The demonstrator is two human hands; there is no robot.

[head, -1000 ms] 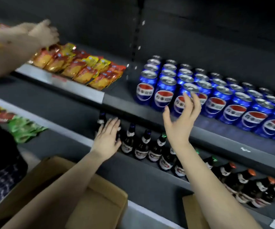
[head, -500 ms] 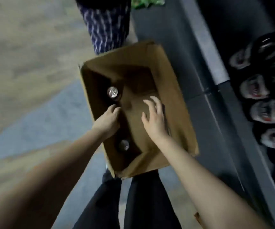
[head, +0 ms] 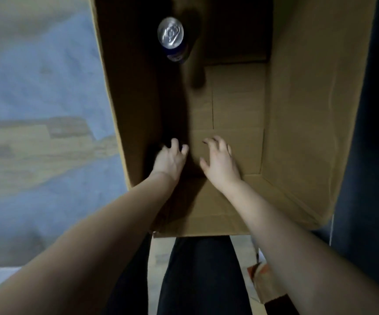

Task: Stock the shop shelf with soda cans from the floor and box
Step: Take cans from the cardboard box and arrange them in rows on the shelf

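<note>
Down at the far left of the open cardboard box (head: 297, 110), close against its shadowed left wall, one soda can (head: 171, 37) stands upright on the box bottom. Its long axis runs vertically, so its silver lid and pull tab face up toward the camera. Below the lid a strip of blue side shows with a pale patch, but the print is too blurred to read any brand or writing. Both bare arms reach into the near end of the box, well apart from that can. The left hand (head: 170, 159) is palm down over the dark near-left corner with its fingers curled downward; the shadow hides whatever lies under them, so I cannot tell whether it grips anything. Just beside it, the right hand (head: 220, 162) hovers palm down over bare cardboard, fingers spread and bent like a claw, holding nothing. The box sits on a floor (head: 36, 110) of wood planks with a bluish patch, and the person's dark trousers (head: 202, 276) show below its near edge. A dark panel (head: 366, 155) runs along the box's right side.
</note>
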